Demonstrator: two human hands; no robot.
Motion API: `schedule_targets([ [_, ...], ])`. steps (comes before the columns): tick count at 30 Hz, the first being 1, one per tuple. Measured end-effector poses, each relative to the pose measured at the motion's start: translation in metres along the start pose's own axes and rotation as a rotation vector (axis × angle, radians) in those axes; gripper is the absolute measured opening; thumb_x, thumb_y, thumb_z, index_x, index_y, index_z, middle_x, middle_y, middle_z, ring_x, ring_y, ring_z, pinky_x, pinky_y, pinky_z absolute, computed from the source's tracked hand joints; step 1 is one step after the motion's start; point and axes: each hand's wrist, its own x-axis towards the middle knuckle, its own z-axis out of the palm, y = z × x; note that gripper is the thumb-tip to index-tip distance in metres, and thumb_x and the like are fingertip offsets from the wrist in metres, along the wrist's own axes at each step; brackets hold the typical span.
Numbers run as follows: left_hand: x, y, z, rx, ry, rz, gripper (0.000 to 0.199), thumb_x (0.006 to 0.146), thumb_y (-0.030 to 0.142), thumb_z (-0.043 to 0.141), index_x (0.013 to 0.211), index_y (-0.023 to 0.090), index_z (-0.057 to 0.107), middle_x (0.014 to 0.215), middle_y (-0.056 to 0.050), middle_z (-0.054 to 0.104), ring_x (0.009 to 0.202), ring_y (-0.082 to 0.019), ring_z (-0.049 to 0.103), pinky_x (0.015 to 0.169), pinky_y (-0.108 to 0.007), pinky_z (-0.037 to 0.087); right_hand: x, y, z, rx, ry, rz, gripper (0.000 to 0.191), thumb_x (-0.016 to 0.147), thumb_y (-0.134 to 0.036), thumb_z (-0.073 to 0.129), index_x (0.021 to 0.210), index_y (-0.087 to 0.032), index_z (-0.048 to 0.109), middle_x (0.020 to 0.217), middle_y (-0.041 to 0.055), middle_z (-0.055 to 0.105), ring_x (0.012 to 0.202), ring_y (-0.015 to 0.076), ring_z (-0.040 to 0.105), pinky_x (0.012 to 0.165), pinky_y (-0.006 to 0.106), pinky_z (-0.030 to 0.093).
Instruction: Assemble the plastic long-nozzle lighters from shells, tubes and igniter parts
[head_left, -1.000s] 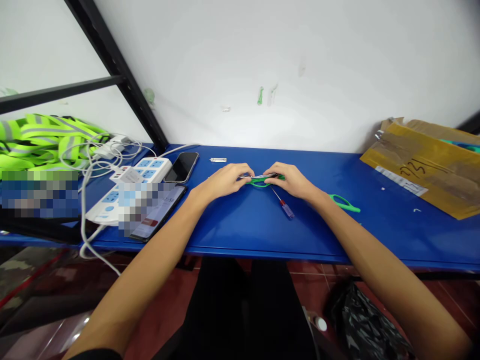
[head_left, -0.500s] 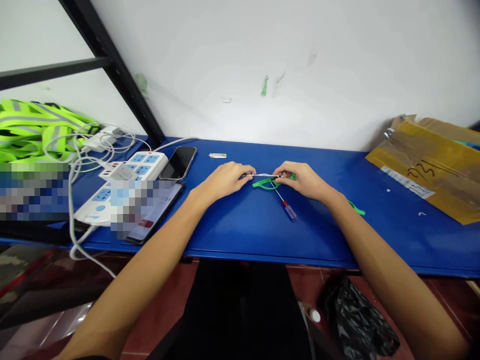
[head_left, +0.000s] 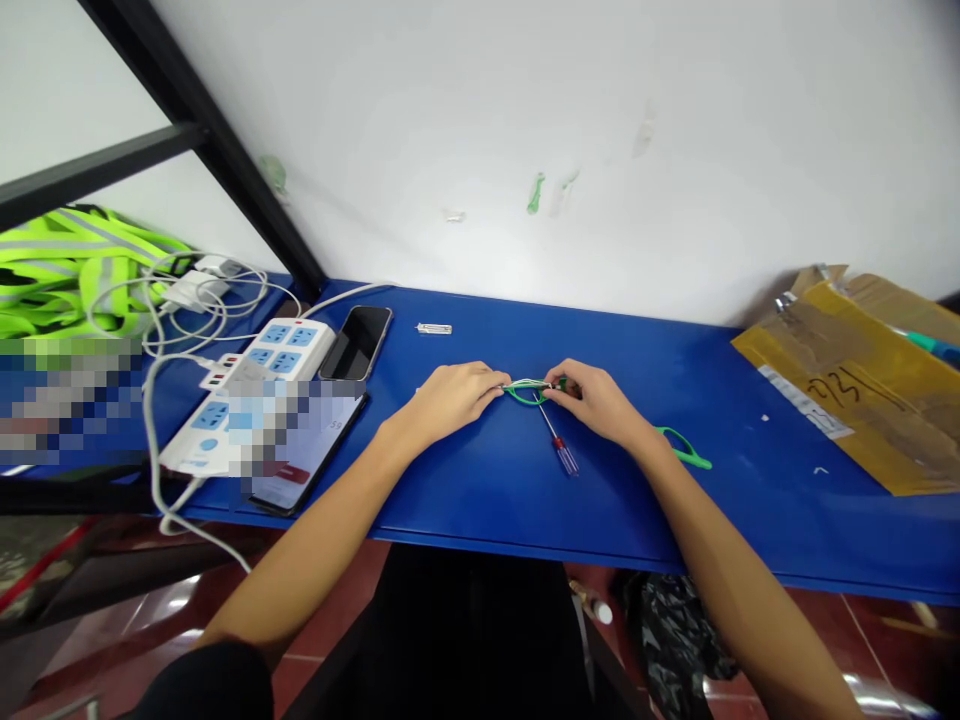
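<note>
Prob. two-handed adjusting is the step; next move likely calls for steady fingertips both sides. L hand [head_left: 454, 400] pinches one end of the green piece [head_left: 526, 401], which spans the gap over the bench [head_left: 465, 490], screwdriver [head_left: 566, 456] just beside it; R hand [head_left: 598, 400] pinches the other end.

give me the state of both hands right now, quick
Left hand: closed, pinching one end of the thin, curved, plastic-looking green-and-silver piece.
Right hand: closed, pinching the piece's other end.
</note>
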Motion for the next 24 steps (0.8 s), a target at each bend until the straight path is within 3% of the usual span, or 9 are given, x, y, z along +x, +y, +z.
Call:
schedule_targets([
  [8, 0.003, -0.018, 0.008, -0.164, 0.025, 0.112, 0.029, 0.114, 0.026, 0.054, 0.127, 0.024, 0.081, 0.13, -0.006, 0.082, 0.12, -0.026, 0.072, 0.097, -0.042, 0.062, -0.001, 0.001, 0.003, -0.018, -0.026, -0.005, 0.023, 0.106, -0.045, 0.066, 0.109, -0.023, 0.074, 0.083, 0.001, 0.066, 0.068, 0.0174, 0.055, 0.066, 0.031, 0.04],
  [17, 0.008, -0.032, 0.024, -0.353, 0.028, 0.079, 0.025, 0.11, 0.026, 0.066, 0.128, 0.027, 0.082, 0.13, -0.007, 0.075, 0.119, -0.023, 0.068, 0.107, -0.042, 0.055, 0.001, 0.001, 0.007, -0.02, -0.038, 0.022, 0.016, 0.105, -0.037, 0.068, 0.11, -0.023, 0.072, 0.079, -0.0007, 0.062, 0.069, 0.0171, 0.054, 0.068, 0.031, 0.037],
  [24, 0.005, -0.027, 0.03, -0.124, 0.084, 0.054, 0.027, 0.111, 0.034, 0.064, 0.133, 0.035, 0.081, 0.115, -0.004, 0.073, 0.103, -0.022, 0.059, 0.102, -0.042, 0.045, 0.002, 0.008, 0.009, 0.026, -0.023, -0.042, 0.018, 0.103, -0.039, 0.069, 0.107, -0.022, 0.072, 0.077, -0.0012, 0.061, 0.068, 0.0165, 0.052, 0.068, 0.031, 0.038],
])
